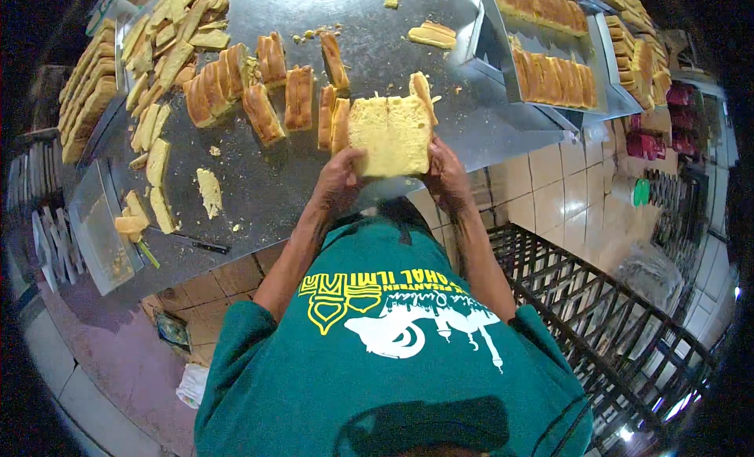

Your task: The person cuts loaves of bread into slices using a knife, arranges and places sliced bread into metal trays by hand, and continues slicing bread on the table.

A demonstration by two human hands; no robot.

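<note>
Between my two hands is a block of yellow bread (389,136), its pale cut face turned up towards me. My left hand (341,177) grips its left lower corner, and my right hand (446,171) grips the right side. A thin crust strip (422,94) stands at the block's far right corner. Just left of the block, narrow browned bread pieces (333,118) rest on the metal table (268,180). Farther left stand more brown-topped bread pieces (299,97) and a larger bread section (217,85).
Bread offcuts (171,38) are heaped at the far left. A knife (203,243) lies near the table's front edge, beside a metal tray (103,233). At the right, a metal tray (556,100) holds bread rows. A dark slatted rack (595,315) stands at my right.
</note>
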